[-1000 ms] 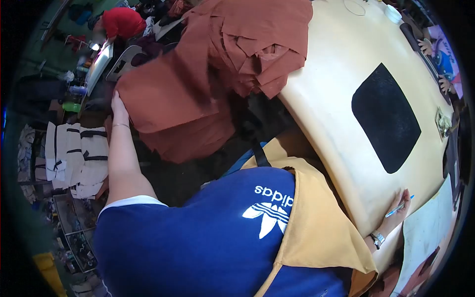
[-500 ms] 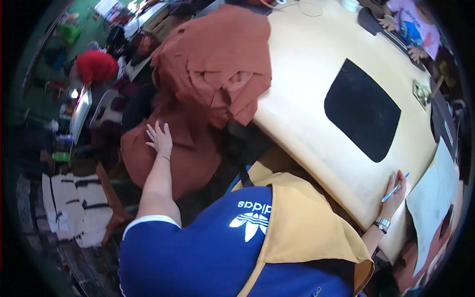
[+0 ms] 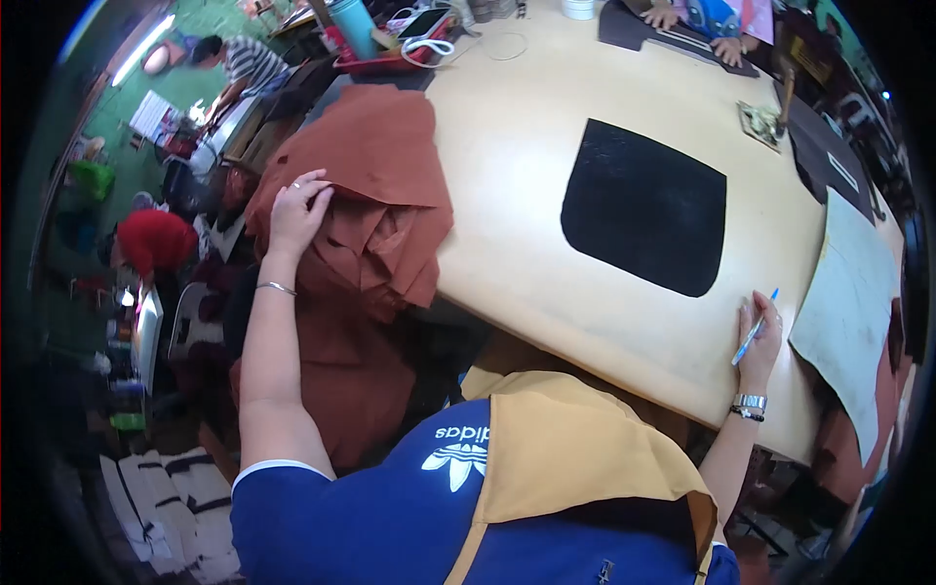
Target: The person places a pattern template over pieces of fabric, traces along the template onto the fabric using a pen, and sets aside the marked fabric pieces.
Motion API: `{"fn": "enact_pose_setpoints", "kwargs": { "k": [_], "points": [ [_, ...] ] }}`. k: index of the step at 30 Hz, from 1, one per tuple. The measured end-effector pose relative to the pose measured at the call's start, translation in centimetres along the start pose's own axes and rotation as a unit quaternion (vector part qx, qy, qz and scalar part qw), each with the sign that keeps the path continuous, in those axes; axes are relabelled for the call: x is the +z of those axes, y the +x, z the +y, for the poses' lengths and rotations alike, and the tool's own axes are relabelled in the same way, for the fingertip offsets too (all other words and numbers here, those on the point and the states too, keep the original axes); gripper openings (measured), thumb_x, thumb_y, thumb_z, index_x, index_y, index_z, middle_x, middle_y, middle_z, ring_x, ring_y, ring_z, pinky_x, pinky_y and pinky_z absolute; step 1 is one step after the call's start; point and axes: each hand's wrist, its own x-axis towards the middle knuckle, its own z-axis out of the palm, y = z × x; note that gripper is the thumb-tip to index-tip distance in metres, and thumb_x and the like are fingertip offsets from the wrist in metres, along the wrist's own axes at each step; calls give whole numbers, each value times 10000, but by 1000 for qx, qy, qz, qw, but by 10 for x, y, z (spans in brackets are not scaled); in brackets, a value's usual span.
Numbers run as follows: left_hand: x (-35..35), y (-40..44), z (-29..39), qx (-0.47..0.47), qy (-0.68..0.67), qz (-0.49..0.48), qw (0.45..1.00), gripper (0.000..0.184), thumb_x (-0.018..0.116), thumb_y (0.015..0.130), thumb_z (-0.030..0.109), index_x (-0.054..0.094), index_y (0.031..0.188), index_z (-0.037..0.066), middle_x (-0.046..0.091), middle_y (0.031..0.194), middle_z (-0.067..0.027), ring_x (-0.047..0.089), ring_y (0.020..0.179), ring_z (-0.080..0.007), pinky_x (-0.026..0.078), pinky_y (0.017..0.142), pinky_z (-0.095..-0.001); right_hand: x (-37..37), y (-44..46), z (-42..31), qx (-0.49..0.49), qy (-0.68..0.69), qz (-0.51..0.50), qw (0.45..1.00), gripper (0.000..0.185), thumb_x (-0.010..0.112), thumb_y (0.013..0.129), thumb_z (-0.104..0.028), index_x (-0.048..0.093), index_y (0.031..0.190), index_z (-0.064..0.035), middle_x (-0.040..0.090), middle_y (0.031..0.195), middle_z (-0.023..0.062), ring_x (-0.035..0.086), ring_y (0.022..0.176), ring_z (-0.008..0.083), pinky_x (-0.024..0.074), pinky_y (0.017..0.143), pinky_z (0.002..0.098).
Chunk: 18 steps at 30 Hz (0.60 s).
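My left hand is at the near-left side of a heap of reddish-brown sheets, its fingers pinched at the edge of the top sheet. More brown material hangs below the heap. My right hand rests at the table's near right edge, fingers closed round a light-blue pen. A black panel with rounded corners lies flat on the cream table, up and left of my right hand.
A grey-white sheet hangs over the right edge. Across the table are a co-worker's hands on dark pieces. A red tray stands at the back left. Two people work at the left.
My left hand has moved from the lower brown material up to the heap's top sheet, and its fingers have closed. The view has turned left, and my right hand still holds the pen.
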Motion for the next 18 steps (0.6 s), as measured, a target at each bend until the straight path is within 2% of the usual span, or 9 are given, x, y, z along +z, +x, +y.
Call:
{"fn": "enact_pose_setpoints", "kwargs": {
  "k": [2,3,5,9,11,13,14,16,18],
  "points": [
    [-4,29,3,-45,-115,16,992,236,597,927,248,661,1033,47,688,996,-134,665,949,-305,493,849,-389,0,0,-2,9,16,-6,1000,302,658,887,-91,611,1170,4,625,1117,134,583,1076,237,457,950,332],
    [-7,48,12,23,-87,78,993,237,567,948,241,632,1039,32,673,897,-184,669,869,-348,509,737,-366,0,0,-4,5,20,-1,1000,298,662,885,-80,608,1164,12,620,1100,138,593,1041,231,474,917,325],
    [-16,87,37,7,-79,75,994,215,545,958,245,618,1036,58,664,918,-187,651,896,-365,500,730,-411,2,0,-2,-7,38,13,999,291,667,881,-75,611,1153,13,625,1083,140,602,1007,232,485,895,325],
    [-18,180,87,105,-7,139,985,217,504,970,330,591,1013,136,660,921,-192,624,885,-410,499,708,-482,4,2,3,-8,41,26,999,275,672,871,-59,622,1135,0,636,1053,137,617,963,234,501,856,329],
    [-34,220,132,109,-11,169,980,296,508,976,356,607,1049,87,659,973,-192,617,942,-416,493,745,-468,4,1,3,-23,41,36,998,269,680,863,-64,630,1121,-9,644,1033,136,618,961,234,503,849,331],
    [-46,265,166,156,-62,235,957,324,505,976,367,607,1058,70,646,925,-224,616,902,-422,504,742,-432,3,1,6,-32,14,46,998,268,699,842,-74,639,1097,-16,653,1012,140,624,953,238,504,840,334],
    [-61,269,201,167,-112,243,949,298,544,963,336,624,1054,63,668,879,-201,647,874,-381,505,747,-420,2,2,5,-25,16,49,998,270,702,840,-78,639,1094,-15,656,1004,139,626,944,240,506,836,336],
    [-87,244,285,227,-204,267,914,158,555,942,110,584,893,-37,581,718,-219,552,606,-266,460,612,-365,1,1,-1,-10,21,54,998,272,708,834,-84,639,1088,-14,661,987,137,632,928,243,508,828,339],
    [-127,166,379,52,-294,31,954,188,430,1041,107,576,984,3,638,664,-76,595,500,-104,520,428,-195,2,1,1,-9,57,59,997,271,706,838,-96,641,1090,-19,663,974,136,637,912,245,510,818,343]
  ]
}}
